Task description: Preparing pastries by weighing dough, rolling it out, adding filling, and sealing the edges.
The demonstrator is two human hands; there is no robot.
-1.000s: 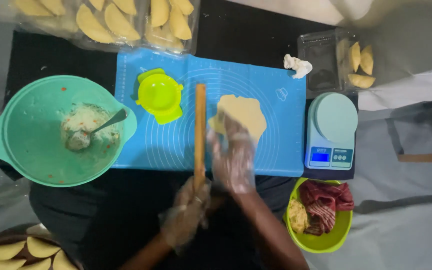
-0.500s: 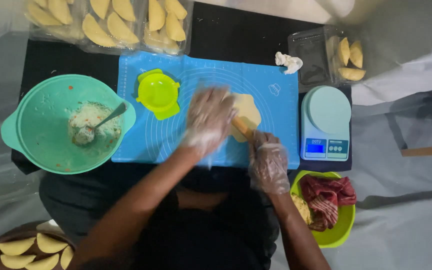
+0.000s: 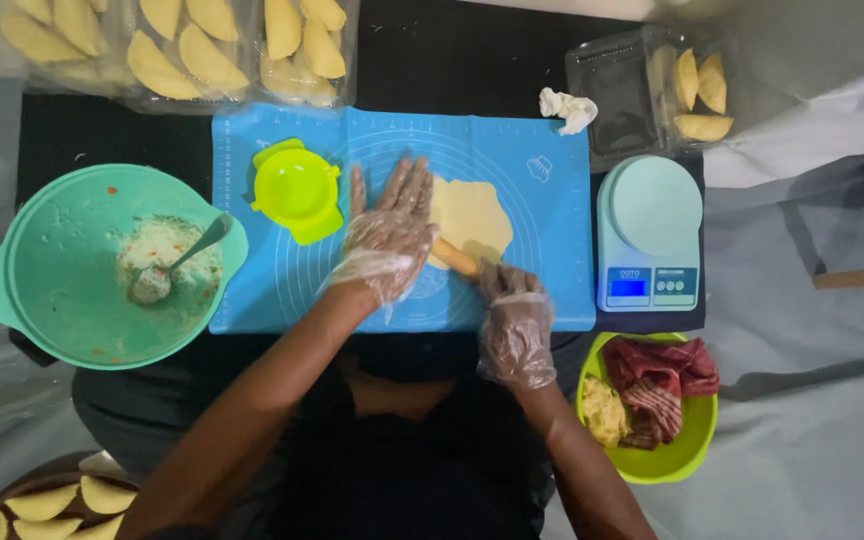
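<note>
Wooden and mostly hidden, the rolling pin (image 3: 455,258) shows only as a short tan stretch between the two gloved hands; its ends are covered. That visible part runs on a slant, from upper left under the left hand (image 3: 389,235) down to lower right under the right hand (image 3: 514,322), so its long axis lies diagonally across the blue silicone mat (image 3: 512,160) on the dark worktop (image 3: 432,70). The left hand lies flat and spread, fingers splayed, palm pressing on the pin and covering the left edge of the pale dough sheet (image 3: 472,215). The right hand is curled over the pin's lower end; whether its fingers wrap fully round cannot be told. The dough sits near the mat's middle, touching the pin. A lime green press mould (image 3: 297,190) lies just left of the left hand, a teal bowl (image 3: 47,275) with filling and a spoon (image 3: 187,255) further left, a pale kitchen scale (image 3: 652,225) to the right
</note>
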